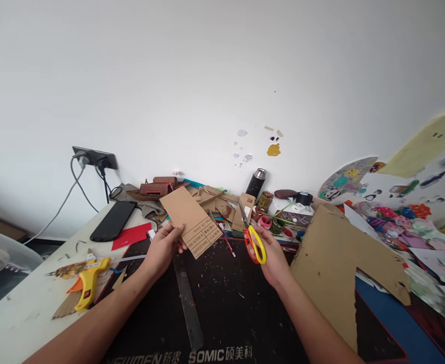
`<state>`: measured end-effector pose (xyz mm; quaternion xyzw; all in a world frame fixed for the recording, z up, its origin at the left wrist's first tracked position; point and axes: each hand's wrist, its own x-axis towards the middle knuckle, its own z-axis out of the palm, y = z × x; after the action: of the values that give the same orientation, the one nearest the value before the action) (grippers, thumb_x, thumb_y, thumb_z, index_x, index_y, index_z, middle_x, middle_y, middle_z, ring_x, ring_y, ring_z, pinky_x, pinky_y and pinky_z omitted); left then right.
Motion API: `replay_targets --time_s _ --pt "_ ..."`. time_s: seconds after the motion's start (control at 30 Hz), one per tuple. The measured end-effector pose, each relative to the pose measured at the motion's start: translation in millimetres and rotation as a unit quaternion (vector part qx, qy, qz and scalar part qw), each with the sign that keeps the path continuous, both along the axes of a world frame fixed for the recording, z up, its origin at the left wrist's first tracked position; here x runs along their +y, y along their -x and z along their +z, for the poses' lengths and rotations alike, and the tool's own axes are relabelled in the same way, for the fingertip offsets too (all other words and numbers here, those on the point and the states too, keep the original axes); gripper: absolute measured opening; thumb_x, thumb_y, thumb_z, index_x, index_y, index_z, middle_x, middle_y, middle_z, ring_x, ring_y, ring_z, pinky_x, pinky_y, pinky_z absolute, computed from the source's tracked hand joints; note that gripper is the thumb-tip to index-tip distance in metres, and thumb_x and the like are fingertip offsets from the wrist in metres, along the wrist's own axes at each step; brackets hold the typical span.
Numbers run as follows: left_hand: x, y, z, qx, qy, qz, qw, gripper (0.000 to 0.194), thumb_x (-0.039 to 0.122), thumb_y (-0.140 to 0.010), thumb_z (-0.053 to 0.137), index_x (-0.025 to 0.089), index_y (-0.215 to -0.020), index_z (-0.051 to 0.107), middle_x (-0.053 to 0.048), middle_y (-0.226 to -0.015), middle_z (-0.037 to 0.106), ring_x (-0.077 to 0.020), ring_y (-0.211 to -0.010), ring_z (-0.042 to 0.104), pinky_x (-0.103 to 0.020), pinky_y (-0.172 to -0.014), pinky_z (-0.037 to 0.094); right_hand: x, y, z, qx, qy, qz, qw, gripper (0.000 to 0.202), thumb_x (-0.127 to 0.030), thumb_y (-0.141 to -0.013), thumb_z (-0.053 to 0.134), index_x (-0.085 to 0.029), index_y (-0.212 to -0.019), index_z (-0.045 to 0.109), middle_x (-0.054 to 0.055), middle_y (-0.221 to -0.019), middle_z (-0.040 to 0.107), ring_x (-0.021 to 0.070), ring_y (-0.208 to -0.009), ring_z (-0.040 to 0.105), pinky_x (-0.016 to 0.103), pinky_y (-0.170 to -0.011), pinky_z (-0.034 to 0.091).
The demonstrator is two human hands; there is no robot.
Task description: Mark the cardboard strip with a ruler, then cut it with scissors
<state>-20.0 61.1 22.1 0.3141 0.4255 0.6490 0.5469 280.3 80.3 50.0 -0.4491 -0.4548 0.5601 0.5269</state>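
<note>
My left hand [166, 243] grips a rectangular piece of brown cardboard [192, 217] by its lower left edge. Dark printed text and ruled lines run across the cardboard's lower part. To the right, my right hand [269, 253] holds a pair of scissors [259, 246] with yellow and red handles. Their blades point up and to the left, apart from the cardboard. Both hands are above a black desk mat [237, 308] strewn with small scraps. A dark metal ruler [188, 303] lies on the mat below my left hand.
A yellow glue gun [89, 283] and a black phone [113, 221] lie on the left. Cardboard scraps [210, 198], a black thermos [256, 183] and small paint jars [265, 221] crowd the back. A large cardboard sheet [324, 268] leans over the right side.
</note>
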Motion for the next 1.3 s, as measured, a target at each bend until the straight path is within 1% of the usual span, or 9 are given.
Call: replay_targets --time_s 0.1,0.23,0.37,0.53,0.77,0.93,1.07,1.2,1.3 --pt "1.9 1.9 -2.3 -0.061 0.010 -0.011 0.998 0.047 0.047 -0.067 0.102 0.015 -0.083 0.072 -0.003 -0.067 0.071 -0.0131 -0.053 0.064 -0.020 -0.045 0.046 -6.8 23.9 -3.4 0.109 0.058 0.052 0.991 0.056 -0.053 -0.070 0.102 -0.021 -0.102 0.069 -0.005 -0.069 0.060 0.0089 -0.049 0.049 0.020 -0.046 0.036" --pt "1.8 2.0 -6.7 -0.125 0.025 -0.049 0.991 0.031 0.032 -0.077 0.097 0.014 -0.094 0.077 -0.012 -0.096 0.083 -0.0215 -0.081 0.078 -0.028 -0.068 0.063 -11.1 54.0 -12.7 0.127 0.102 0.138 0.977 0.054 -0.054 -0.073 0.102 -0.019 -0.089 0.065 -0.005 -0.069 0.058 0.0067 -0.048 0.048 0.019 -0.045 0.037" --pt "-0.3 1.6 -11.0 -0.148 0.029 -0.101 0.983 0.026 0.030 -0.086 0.091 0.014 -0.103 0.080 -0.016 -0.116 0.084 -0.0294 -0.105 0.080 -0.037 -0.090 0.065 -5.2 79.9 -22.2 0.119 0.114 0.213 0.963 0.054 -0.061 -0.076 0.096 -0.017 -0.088 0.067 -0.004 -0.066 0.061 0.0080 -0.043 0.050 0.021 -0.041 0.036" --pt "-3.4 1.8 -10.4 -0.141 0.026 -0.102 0.984 0.029 0.032 -0.083 0.095 0.015 -0.102 0.082 -0.014 -0.108 0.084 -0.0261 -0.092 0.080 -0.032 -0.080 0.064 3.6 101.1 -32.8 0.089 0.137 0.271 0.949 0.058 -0.069 -0.080 0.087 -0.014 -0.090 0.072 0.004 -0.068 0.071 0.0107 -0.038 0.053 0.021 -0.035 0.034" --pt "-11.0 -5.0 3.5 -0.087 0.011 -0.137 0.987 0.030 0.037 -0.083 0.095 0.015 -0.098 0.082 -0.010 -0.088 0.080 -0.0198 -0.069 0.071 -0.028 -0.061 0.057 -2.8 110.4 -47.4 0.121 0.169 0.389 0.897 0.065 -0.074 -0.086 0.070 -0.011 -0.101 0.075 0.016 -0.081 0.082 0.0153 -0.045 0.064 0.023 -0.042 0.045" --pt "-2.8 -0.6 4.4 -0.085 0.037 -0.035 0.995 0.035 0.034 -0.074 0.096 0.015 -0.098 0.080 -0.013 -0.099 0.081 -0.0269 -0.088 0.076 -0.033 -0.075 0.061 0.2 97.5 -48.4 0.110 0.143 0.316 0.932 0.057 -0.068 -0.078 0.089 -0.016 -0.093 0.072 0.004 -0.066 0.074 0.0106 -0.036 0.050 0.022 -0.037 0.036" --pt "3.7 4.9 3.6 -0.060 0.023 0.059 0.996 0.033 0.032 -0.069 0.097 0.017 -0.085 0.072 -0.004 -0.082 0.073 -0.0168 -0.068 0.064 -0.025 -0.054 0.049 13.0 79.8 -35.5 0.119 0.091 0.241 0.959 0.061 -0.076 -0.083 0.086 -0.018 -0.093 0.070 0.000 -0.066 0.071 0.0071 -0.037 0.041 0.022 -0.040 0.031" --pt "2.6 5.0 5.2 -0.016 0.012 0.062 0.998 0.035 0.038 -0.071 0.094 0.018 -0.086 0.069 0.000 -0.072 0.066 -0.0124 -0.055 0.055 -0.023 -0.047 0.042 19.9 73.7 -28.1 0.104 0.068 0.187 0.974 0.064 -0.075 -0.078 0.089 -0.018 -0.098 0.069 -0.001 -0.068 0.070 0.0066 -0.037 0.040 0.023 -0.040 0.032" --pt "-0.2 3.4 6.3 0.020 0.014 0.052 0.998 0.038 0.042 -0.071 0.093 0.018 -0.088 0.069 0.001 -0.072 0.065 -0.0117 -0.053 0.055 -0.022 -0.045 0.039 19.3 75.6 -28.9 0.093 0.063 0.187 0.976 0.061 -0.074 -0.078 0.089 -0.020 -0.087 0.062 -0.003 -0.062 0.065 0.0069 -0.036 0.040 0.022 -0.038 0.032"
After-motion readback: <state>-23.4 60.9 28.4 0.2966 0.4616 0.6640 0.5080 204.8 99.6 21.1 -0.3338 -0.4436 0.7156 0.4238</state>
